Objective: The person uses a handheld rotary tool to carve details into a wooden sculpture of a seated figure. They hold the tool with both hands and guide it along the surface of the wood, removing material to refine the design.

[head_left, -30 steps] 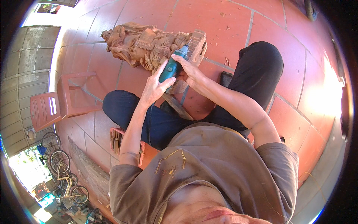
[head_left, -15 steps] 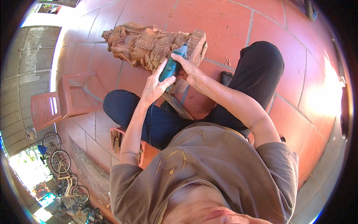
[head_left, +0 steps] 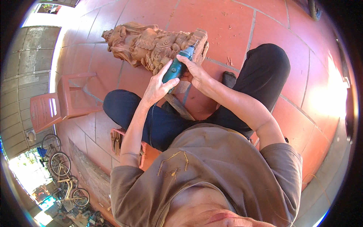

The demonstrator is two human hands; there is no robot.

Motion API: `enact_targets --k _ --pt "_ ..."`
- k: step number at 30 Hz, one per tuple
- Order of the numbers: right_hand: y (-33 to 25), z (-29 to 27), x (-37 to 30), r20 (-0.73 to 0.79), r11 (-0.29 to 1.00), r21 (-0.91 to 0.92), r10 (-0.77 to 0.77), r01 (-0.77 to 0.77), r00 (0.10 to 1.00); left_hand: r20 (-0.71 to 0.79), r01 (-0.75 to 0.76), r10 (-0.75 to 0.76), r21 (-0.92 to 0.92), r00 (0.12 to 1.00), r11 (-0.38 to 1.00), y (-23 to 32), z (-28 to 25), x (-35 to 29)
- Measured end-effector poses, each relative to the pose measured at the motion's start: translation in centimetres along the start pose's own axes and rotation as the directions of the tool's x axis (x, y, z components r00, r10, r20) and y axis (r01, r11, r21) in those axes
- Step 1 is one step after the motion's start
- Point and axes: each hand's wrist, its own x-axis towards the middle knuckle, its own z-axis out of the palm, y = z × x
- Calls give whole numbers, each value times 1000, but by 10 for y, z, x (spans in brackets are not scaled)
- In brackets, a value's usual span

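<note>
A green power tool, a rotary grinder by its look (head_left: 174,71), is held between both of my hands, its narrow grey nose against or just over the base end of a carved wooden statue (head_left: 145,44). The statue lies on its side, its top toward the left. My left hand (head_left: 158,85) wraps the tool's rear part, thumb across its upper side. Around the front part closes my right hand (head_left: 194,72), with the thumb along the body. Some right-hand fingers are hidden beneath the tool. Whether the tip touches the wood I cannot tell.
Under the statue's near side a wooden piece (head_left: 177,106) slants toward me. A red plastic chair (head_left: 66,102) stands at left. Beside my left arm sits a red basket (head_left: 118,132) of chisel-like tools. Wood chips (head_left: 229,60) lie on the red tiled floor; bicycles (head_left: 60,164) stand lower left.
The tool's nose has shifted very slightly to the right and up along the statue's base. Both hands keep the same hold.
</note>
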Motion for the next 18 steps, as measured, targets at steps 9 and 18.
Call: enact_targets --k 9,18 --pt "-1 1 -6 8 999 32 -12 12 1000 28 -19 19 -8 999 1000 -4 -1 0" --pt "1 2 -4 -6 1000 17 -11 11 1000 18 11 -10 -29 1000 1000 -3 -1 0"
